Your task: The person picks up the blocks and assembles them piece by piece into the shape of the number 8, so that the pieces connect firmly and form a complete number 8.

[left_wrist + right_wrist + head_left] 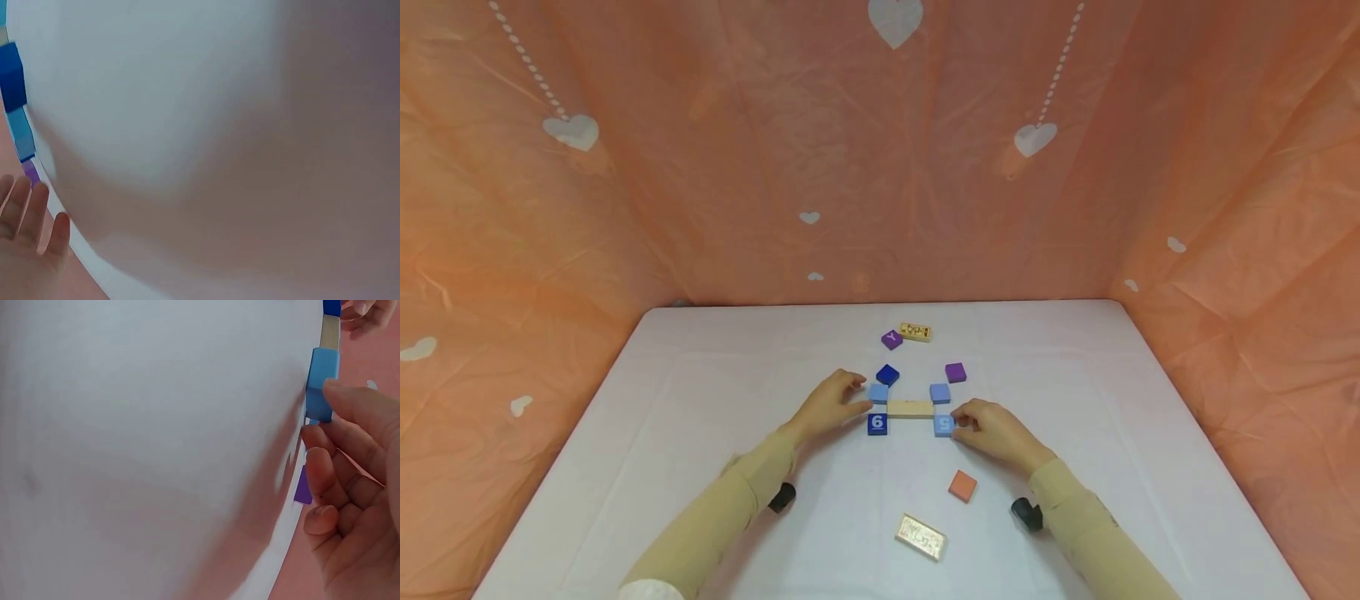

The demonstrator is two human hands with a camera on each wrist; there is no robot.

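Note:
My left hand (833,402) is held with fingers extended just left of a light blue tile (878,393) and a dark blue tile marked 6 (877,424). It grips nothing. My right hand (996,432) pinches a light blue tile marked 5 (943,426) at its right side; in the right wrist view the thumb (347,397) lies against this tile (322,381), the other fingers curled below. Between the two sides lies a pale wooden block (910,409). Another light blue tile (940,393) sits behind the 5 tile.
Farther back lie a dark blue tile (887,374), a purple tile (955,372), a purple tile marked Y (891,339) and a gold bar (915,332). Toward the front are an orange tile (962,486) and another gold bar (921,537). A white-covered table (737,350) carries everything.

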